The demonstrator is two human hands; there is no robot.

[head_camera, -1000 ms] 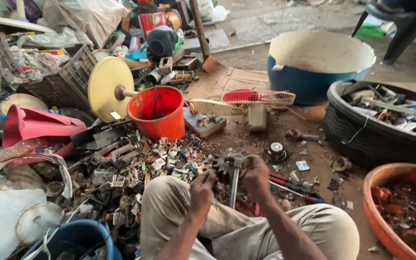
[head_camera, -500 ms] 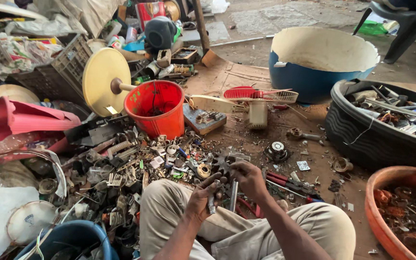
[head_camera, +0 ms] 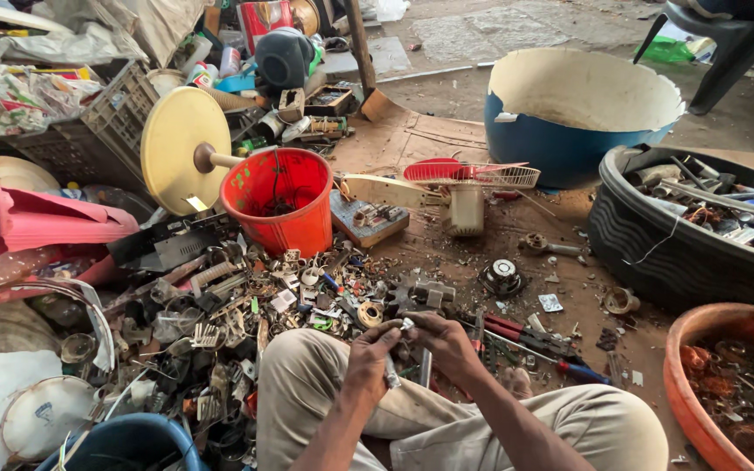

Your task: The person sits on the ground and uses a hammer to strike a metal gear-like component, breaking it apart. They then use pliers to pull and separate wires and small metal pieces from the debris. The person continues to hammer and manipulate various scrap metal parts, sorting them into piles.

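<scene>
Both hands have come closer together since a moment ago. Piles of scrap (head_camera: 246, 314) crowd the left side, and tubs line the right edge. Only a bare brown patch of ground (head_camera: 446, 139) in the upper middle has open room. Low in the middle, the left hand (head_camera: 370, 358) and right hand (head_camera: 440, 340) are curled shut on a small metal part (head_camera: 406, 326).

Bucket: an orange plastic bucket (head_camera: 279, 208) stood beside a round yellow disc on a stem (head_camera: 180, 151).
Tubs: a blue basin (head_camera: 569, 113) sat behind a black tub of scrap (head_camera: 673, 235) (metal strips inside).
Ground: red-handled pliers (head_camera: 516, 331) lay near a small round motor part (head_camera: 502, 277).
</scene>
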